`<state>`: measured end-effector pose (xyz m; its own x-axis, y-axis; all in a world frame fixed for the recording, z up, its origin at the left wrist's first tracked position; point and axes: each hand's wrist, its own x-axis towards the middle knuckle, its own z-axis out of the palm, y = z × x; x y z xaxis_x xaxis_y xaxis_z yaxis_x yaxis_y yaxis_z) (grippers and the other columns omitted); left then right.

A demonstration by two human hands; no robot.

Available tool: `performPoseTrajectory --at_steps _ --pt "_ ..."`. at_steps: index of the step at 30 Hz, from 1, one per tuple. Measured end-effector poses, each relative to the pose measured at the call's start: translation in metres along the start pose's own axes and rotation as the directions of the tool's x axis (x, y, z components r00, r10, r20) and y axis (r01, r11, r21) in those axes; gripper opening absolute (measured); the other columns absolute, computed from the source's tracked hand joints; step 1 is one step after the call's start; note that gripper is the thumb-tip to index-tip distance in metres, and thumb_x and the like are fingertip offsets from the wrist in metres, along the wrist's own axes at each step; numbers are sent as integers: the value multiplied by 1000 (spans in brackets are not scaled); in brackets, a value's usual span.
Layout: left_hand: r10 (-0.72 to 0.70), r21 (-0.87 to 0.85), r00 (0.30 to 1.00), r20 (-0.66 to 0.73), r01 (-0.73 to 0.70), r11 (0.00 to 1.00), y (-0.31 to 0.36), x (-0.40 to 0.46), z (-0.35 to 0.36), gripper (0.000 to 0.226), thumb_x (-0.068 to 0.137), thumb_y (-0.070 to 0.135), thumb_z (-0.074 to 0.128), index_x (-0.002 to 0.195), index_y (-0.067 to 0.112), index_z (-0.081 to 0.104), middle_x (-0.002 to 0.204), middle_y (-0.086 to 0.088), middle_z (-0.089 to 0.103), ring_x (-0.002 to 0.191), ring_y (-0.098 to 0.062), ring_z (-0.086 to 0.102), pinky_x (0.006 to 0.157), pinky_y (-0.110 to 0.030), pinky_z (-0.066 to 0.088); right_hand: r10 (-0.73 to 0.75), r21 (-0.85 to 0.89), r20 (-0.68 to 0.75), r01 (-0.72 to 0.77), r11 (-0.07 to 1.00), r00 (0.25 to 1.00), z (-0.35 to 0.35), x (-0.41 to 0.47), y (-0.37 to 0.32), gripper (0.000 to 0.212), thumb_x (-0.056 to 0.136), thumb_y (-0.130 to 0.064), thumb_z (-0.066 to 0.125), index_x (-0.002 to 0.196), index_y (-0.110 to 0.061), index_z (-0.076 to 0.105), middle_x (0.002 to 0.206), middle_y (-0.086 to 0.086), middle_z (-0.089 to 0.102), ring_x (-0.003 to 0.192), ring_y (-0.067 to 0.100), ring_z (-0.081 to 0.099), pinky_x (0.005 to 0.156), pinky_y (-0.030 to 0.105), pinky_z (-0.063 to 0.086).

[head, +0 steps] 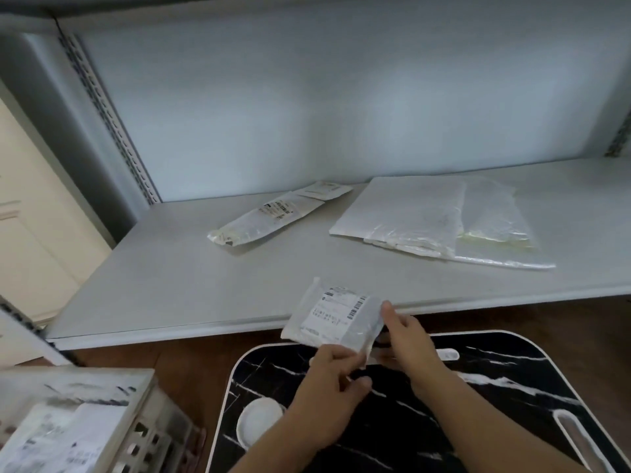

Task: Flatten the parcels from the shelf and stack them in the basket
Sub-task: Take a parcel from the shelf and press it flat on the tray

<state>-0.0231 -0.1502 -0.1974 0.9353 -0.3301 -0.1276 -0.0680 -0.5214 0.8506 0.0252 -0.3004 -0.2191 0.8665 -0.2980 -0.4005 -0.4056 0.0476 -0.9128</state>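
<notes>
Holding the small labelled parcel (336, 320) between both hands, you kept it above the marbled worktop (495, 380) — left hand (327, 390) pinching its near edge, right hand (406, 339) gripping its right side, seemingly to flatten it. Two parcels (273, 213) lay on the shelf (153, 288); the basket (150, 435) waited near your left.

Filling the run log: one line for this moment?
both hands hold small parcel | over tray | two parcels on shelf
</notes>
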Motion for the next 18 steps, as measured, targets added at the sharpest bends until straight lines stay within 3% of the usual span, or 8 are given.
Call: performPoseTrajectory --at_steps 3,5,7,8,11,14,16,18 --pt "14 87 987 162 -28 996 -4 -30 14 30 93 23 59 123 24 65 110 29 45 100 18 45 85 7 27 48 156 96 -63 986 994 -4 -15 26 33 94 -35 60 117 -12 58 109 8 69 96 23 68 80 40 57" --pt "-45 25 981 187 41 999 -7 -43 19 20 92 24 62 108 26 73 95 26 62 89 15 55 85 -1 39 66 71 96 -73 995 993 -14 -27 40 41 91 -29 66 125 -11 52 113 8 66 99 25 66 88 44 55" --pt "-144 -11 990 6 144 989 -17 -48 19 10 90 26 64 92 27 74 82 14 69 78 4 61 77 -13 49 68 -126 137 -51 991 988 -25 -38 55 49 89 -32 67 130 -16 47 116 5 62 102 22 63 90 42 54" --pt "-166 56 977 -132 175 983 -28 -48 19 8 90 27 64 92 28 71 84 13 69 78 3 61 73 -13 48 69 -237 169 -27 971 983 -29 -45 61 51 90 -35 66 133 -18 46 119 3 61 105 20 62 92 39 53" --pt "-168 243 923 -346 261 934 -66 -56 25 26 92 28 58 118 28 61 110 12 61 97 -2 57 83 -19 47 -16 -600 201 136 789 979 -34 -60 92 68 94 -44 55 150 -17 26 144 6 44 129 20 45 104 31 37" --pt "-133 337 943 -304 237 911 -96 -65 43 43 96 31 48 139 26 45 141 7 45 126 -7 43 102 -27 42 -211 -749 143 245 616 967 -32 -72 119 66 97 -56 35 153 -26 18 151 3 30 134 16 32 108 29 31" --pt "-94 411 964 -250 194 891 -105 -67 57 56 99 43 32 151 24 24 157 2 22 142 -13 23 115 -27 26 -285 -795 238 355 492 928 -33 -74 132 81 85 -74 1 154 -32 12 160 -4 11 144 12 13 116 31 22" --pt "-53 522 974 -220 163 837 -111 -66 72 70 92 58 6 154 24 2 162 -1 5 148 -17 7 119 -25 9 -304 -834 362 452 316 881 -33 -70 144 89 77 -73 -24 152 -31 -2 161 -9 -15 147 7 -10 120 35 9"
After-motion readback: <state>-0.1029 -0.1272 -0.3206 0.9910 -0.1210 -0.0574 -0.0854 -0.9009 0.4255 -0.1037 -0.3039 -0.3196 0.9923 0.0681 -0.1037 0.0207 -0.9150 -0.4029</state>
